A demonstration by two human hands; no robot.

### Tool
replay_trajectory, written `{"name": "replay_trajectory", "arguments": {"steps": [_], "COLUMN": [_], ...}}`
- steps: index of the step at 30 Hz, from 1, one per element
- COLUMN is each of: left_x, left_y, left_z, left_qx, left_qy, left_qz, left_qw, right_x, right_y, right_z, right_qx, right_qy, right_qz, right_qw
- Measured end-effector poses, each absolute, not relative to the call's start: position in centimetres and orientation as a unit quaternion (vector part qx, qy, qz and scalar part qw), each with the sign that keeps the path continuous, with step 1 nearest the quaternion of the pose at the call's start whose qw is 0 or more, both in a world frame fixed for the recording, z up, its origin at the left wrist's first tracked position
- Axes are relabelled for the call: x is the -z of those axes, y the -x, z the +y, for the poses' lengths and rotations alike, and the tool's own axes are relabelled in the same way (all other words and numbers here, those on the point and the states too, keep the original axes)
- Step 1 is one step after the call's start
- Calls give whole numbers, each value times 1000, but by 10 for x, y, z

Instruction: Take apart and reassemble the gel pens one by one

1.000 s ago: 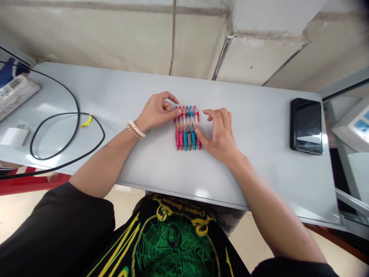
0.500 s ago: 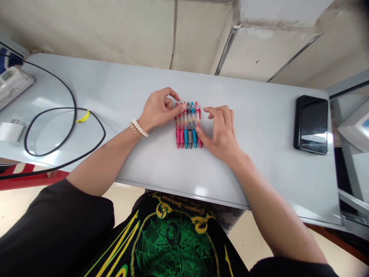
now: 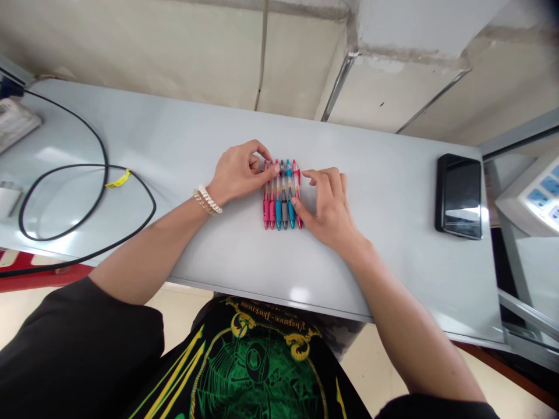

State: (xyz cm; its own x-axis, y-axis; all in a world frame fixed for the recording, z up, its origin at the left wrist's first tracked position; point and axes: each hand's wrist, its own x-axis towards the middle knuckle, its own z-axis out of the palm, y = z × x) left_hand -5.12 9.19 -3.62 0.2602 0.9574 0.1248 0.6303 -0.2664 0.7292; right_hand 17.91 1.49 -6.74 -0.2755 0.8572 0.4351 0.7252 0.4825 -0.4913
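Observation:
Several click pens [image 3: 285,201] lie side by side in an even row on the light table, tips toward me. From left to right their grips are pink, pink, blue, grey, blue and pink. My left hand [image 3: 238,171], with beaded bracelets at the wrist, lays its thumb across the upper barrels; its index finger bends by the top ends and the other fingers curl. At the row's right side is my right hand [image 3: 329,203], its thumb over the rightmost pink pen and touching near the blue one. Its other fingers arch beside the clip, apart from the thumb.
A black cable [image 3: 151,203] with a yellow tag [image 3: 119,179] loops over the table's left part. Beyond it are a white adapter [image 3: 9,198] and a white box [image 3: 16,122]. A black device [image 3: 460,196] lies near the right edge. A wall [image 3: 187,52] borders the back.
The whole view has shifted slightly, so everything sits a bit lower and further left. Both hands keep nearly the same positions around the pens, which remain lined up.

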Motion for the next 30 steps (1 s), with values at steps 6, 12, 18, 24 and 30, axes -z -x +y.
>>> {"name": "replay_trajectory", "arguments": {"steps": [6, 12, 18, 24, 30], "left_x": [38, 39, 38, 42, 47], "left_y": [52, 50, 49, 49, 53], "left_z": [93, 93, 94, 95, 96], "left_qx": [-315, -325, -330, -368, -441], "left_qy": [-722, -711, -701, -689, -662], "left_qz": [537, 545, 560, 555, 528], "left_qw": [301, 303, 294, 288, 296], "right_x": [65, 64, 60, 58, 43], "right_y": [-180, -185, -191, -196, -208], "right_z": [16, 19, 21, 19, 20], "right_qx": [-105, -130, -148, -108, -119], "right_qy": [505, 503, 531, 594, 633], "right_qz": [-794, -779, -744, -733, -722], "right_qw": [322, 352, 377, 314, 252]}}
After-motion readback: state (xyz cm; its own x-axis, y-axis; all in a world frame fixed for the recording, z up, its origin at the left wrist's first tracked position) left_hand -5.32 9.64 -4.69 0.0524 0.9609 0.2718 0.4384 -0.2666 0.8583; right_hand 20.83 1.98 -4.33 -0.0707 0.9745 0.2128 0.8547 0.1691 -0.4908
